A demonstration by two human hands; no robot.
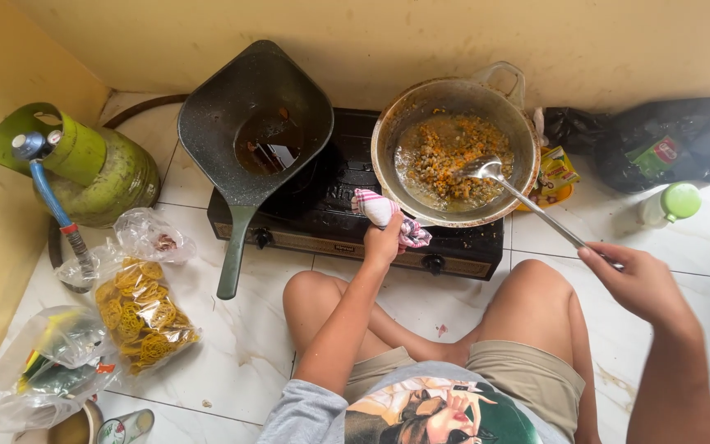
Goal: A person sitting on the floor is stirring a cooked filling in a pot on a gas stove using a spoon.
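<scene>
Stirring a pan of food on a floor stove, rim steadied with a cloth.

At 9 o'clock stand a green gas cylinder (96,168) and a bag of yellow crackers (143,312); an empty dark wok (256,123) sits at 11 on the stove (322,218). The left hand (384,240) pinches a checked cloth (381,212) against the pan (455,140) rim at 7 o'clock. The right hand (638,284), fingers curled shut round the handle, holds a ladle (527,201) whose bowl rests in the orange-brown food (mid-stir, seemingly); next calls for a firm rim hold.
</scene>
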